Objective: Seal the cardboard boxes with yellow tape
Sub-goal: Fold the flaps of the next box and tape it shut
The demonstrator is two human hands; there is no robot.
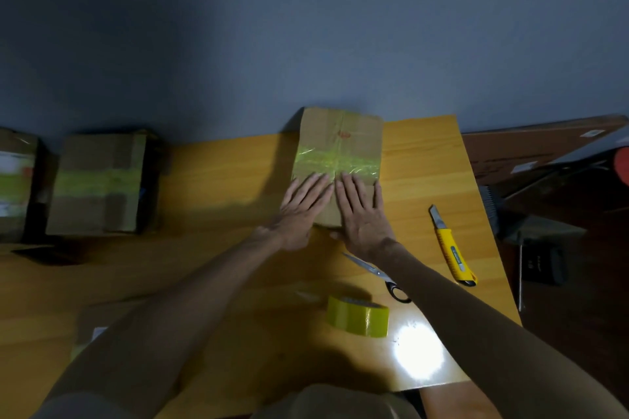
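A flat cardboard box (pixel 340 136) lies on the wooden table (pixel 211 173), against the wall. A band of yellow tape (pixel 337 163) crosses its top, and a second strip runs along its length. My left hand (pixel 303 207) and my right hand (pixel 362 211) press flat on the near half of the box, fingers straight and side by side, fingertips at the tape band. The yellow tape roll (pixel 357 316) sits on the table near me, between my forearms.
Two more taped cardboard boxes, one (pixel 98 180) and another (pixel 15 177), stand at the left. Scissors (pixel 381 274) lie partly under my right forearm. A yellow utility knife (pixel 451 245) lies to the right. The table's right edge (pixel 486 214) borders dark clutter on the floor.
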